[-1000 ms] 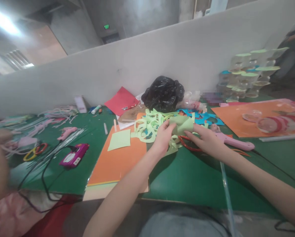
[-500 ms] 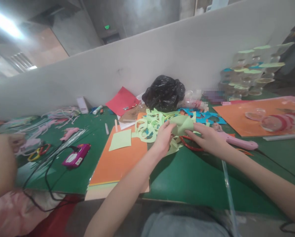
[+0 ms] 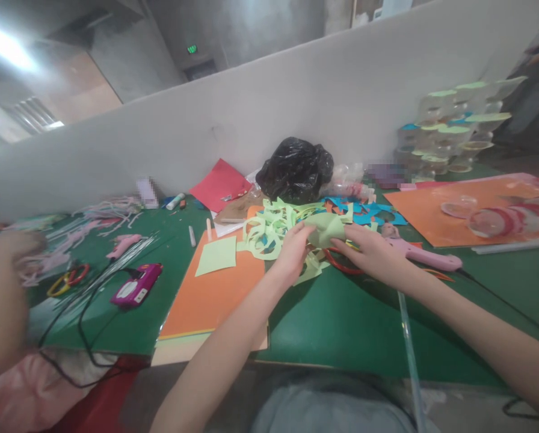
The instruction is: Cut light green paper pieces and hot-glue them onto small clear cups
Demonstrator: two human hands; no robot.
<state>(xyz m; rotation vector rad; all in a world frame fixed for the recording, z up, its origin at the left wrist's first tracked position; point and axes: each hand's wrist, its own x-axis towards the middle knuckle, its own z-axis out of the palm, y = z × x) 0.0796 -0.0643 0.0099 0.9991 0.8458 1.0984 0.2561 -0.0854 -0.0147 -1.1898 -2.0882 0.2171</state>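
Observation:
Between my two hands is a piece of light green paper [image 3: 327, 230], bent and slightly curled. My left hand [image 3: 295, 249] pinches its left edge. The fingers of my right hand [image 3: 364, 248] close on its right side. Red-handled scissors [image 3: 337, 263] show just below my right hand; their blades are hidden, and I cannot tell whether the hand touches them. Behind and beneath the paper lies a heap of light green paper offcuts [image 3: 264, 231] with round holes. A flat green paper square [image 3: 216, 255] rests on orange sheets [image 3: 215, 300] to the left.
A pink glue gun [image 3: 425, 255] lies right of my right hand. Behind are a black plastic bag [image 3: 296, 171] and blue scraps [image 3: 373, 211]. Plastic cup shapes [image 3: 454, 129] stand stacked at right. A co-worker's arm [image 3: 1, 300], a magenta power strip [image 3: 138, 285] and cords occupy the left.
The whole view has shifted slightly, with things sitting a little further left. My hands keep hold of the green paper in nearly the same pose.

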